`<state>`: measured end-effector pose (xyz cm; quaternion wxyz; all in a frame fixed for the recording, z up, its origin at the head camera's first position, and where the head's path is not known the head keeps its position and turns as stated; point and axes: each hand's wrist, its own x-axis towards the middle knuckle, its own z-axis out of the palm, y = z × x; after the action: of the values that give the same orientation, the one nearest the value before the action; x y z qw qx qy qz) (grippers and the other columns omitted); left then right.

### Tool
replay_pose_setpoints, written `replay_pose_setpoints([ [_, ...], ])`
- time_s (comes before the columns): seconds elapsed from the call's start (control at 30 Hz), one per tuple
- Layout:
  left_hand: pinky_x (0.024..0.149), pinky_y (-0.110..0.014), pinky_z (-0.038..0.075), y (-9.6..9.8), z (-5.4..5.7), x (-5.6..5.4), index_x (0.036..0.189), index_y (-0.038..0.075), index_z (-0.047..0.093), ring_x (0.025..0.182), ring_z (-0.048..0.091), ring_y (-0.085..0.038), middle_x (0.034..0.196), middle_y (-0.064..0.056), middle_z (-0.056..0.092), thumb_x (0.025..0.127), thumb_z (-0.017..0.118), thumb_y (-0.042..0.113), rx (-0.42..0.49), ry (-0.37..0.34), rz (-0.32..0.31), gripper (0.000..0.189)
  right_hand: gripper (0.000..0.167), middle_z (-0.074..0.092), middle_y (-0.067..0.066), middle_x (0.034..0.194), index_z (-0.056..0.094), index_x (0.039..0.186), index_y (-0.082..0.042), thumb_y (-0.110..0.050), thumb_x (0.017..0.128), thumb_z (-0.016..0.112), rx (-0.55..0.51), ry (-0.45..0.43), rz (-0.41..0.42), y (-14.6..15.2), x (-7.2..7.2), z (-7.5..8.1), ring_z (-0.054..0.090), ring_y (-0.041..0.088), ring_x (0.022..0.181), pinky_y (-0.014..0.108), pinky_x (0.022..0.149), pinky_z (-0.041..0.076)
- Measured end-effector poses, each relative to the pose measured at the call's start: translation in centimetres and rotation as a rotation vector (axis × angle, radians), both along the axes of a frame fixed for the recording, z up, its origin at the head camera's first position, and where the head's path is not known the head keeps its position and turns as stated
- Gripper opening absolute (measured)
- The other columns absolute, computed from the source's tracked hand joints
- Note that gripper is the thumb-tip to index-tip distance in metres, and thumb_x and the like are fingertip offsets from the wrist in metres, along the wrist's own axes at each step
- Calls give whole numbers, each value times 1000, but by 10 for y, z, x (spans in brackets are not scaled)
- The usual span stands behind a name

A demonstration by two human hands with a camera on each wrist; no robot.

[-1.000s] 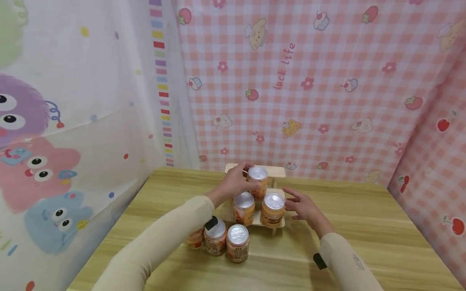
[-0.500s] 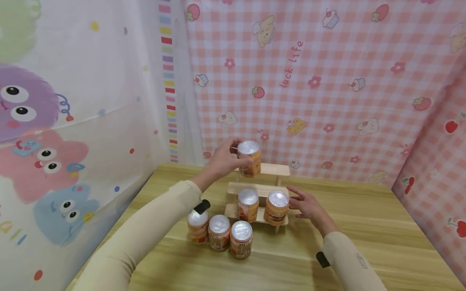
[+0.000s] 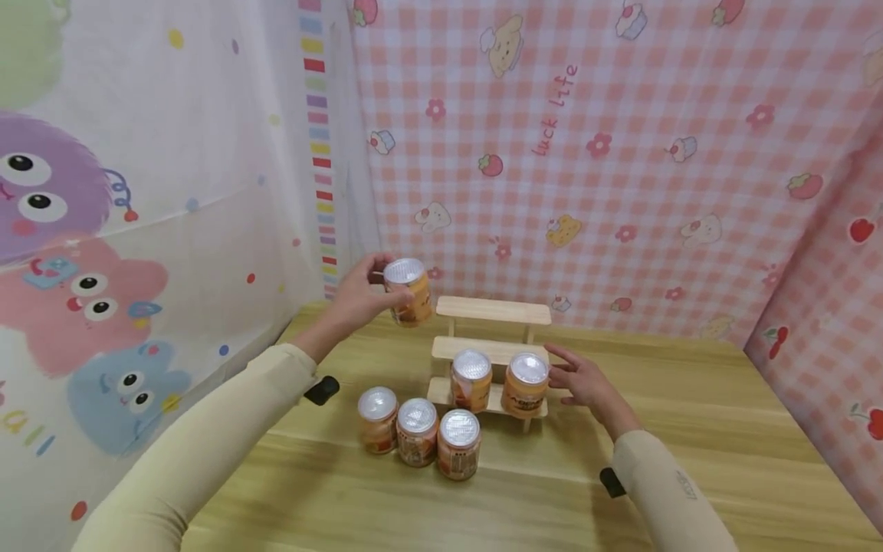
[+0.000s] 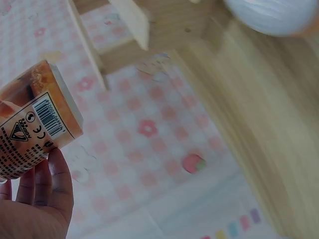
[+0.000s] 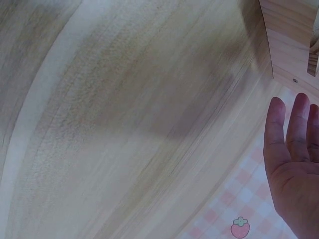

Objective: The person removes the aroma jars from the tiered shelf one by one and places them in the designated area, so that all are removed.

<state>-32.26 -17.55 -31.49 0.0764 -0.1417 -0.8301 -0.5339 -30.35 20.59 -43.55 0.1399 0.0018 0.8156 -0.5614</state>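
Observation:
My left hand (image 3: 359, 295) grips an orange can (image 3: 411, 303) with a silvery lid, held in the air left of a small three-step wooden rack (image 3: 493, 310). In the left wrist view the can (image 4: 42, 117) shows a barcode and small print above my fingers. Two more cans, a left one (image 3: 472, 381) and a right one (image 3: 526, 386), stand on the lowest step. Beside the right one is my right hand (image 3: 586, 387), its fingers extended near the rack's side; whether it touches cannot be told. The right wrist view shows this hand (image 5: 296, 164) holding nothing.
Three similar cans stand in a slanting row on the wooden table (image 3: 386, 506) in front of the rack: a left (image 3: 378, 420), a middle (image 3: 417, 433) and a right can (image 3: 458, 446). Behind hangs a pink checked cloth (image 3: 621, 192); a white printed sheet (image 3: 228, 184) hangs at left.
My left hand has lifted a can off the rack's middle step and carried it up and to the left, past the rack. The right hand stays in nearly the same place.

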Motion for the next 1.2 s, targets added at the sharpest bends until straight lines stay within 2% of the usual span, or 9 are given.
replay_pose_setpoints([
  [0.23, 82, -40, 48, -42, -24, 12, 130, 4, 48, 116, 52, -30, 123, -14, 53, 81, 83, 22, -35, -21, 40, 63, 54, 39, 31, 148, 31, 156, -16, -18, 106, 49, -6, -1, -5, 0, -3, -3, 51, 42, 126, 54, 91, 51],
  [0.43, 86, -42, 48, -75, -50, 34, 137, 2, 44, 122, 50, -33, 126, -15, 53, 84, 82, 31, -97, -76, 52, 71, 54, 39, 30, 148, 31, 156, -16, -16, 105, 49, -3, 8, 4, -3, -1, -1, 51, 42, 126, 51, 88, 52],
  [0.57, 81, -39, 50, -89, -71, 50, 136, -1, 45, 119, 51, -36, 124, -17, 55, 83, 82, 28, -130, -73, 65, 71, 54, 40, 31, 147, 31, 156, -16, -16, 105, 49, -1, 8, -1, -2, 0, 0, 52, 41, 126, 51, 89, 52],
  [0.77, 79, -34, 52, -101, -109, 63, 133, -1, 47, 116, 54, -36, 123, -17, 55, 80, 85, 22, -91, -90, 81, 69, 53, 41, 30, 147, 32, 156, -17, -18, 105, 49, -1, 2, -11, 0, -1, -2, 53, 39, 124, 53, 91, 51],
  [0.83, 80, -32, 53, -103, -118, 67, 133, -1, 47, 115, 55, -36, 123, -17, 55, 79, 86, 20, -75, -98, 80, 69, 53, 41, 30, 147, 32, 156, -17, -18, 105, 49, -1, 1, -12, 0, -1, -3, 54, 39, 124, 52, 91, 51],
  [0.97, 82, -29, 54, -104, -132, 74, 133, -3, 46, 115, 55, -35, 124, -19, 55, 79, 86, 18, -55, -110, 81, 71, 54, 40, 30, 148, 31, 156, -16, -18, 105, 49, -4, 1, -4, 1, -1, -2, 53, 40, 125, 53, 92, 51],
  [1.2, 84, -30, 54, -103, -147, 80, 131, -3, 47, 114, 55, -37, 123, -19, 55, 77, 87, 13, -44, -126, 80, 68, 57, 39, 29, 149, 29, 157, -15, -22, 105, 51, -14, 1, 14, 2, 0, -1, 52, 40, 126, 54, 94, 49],
])
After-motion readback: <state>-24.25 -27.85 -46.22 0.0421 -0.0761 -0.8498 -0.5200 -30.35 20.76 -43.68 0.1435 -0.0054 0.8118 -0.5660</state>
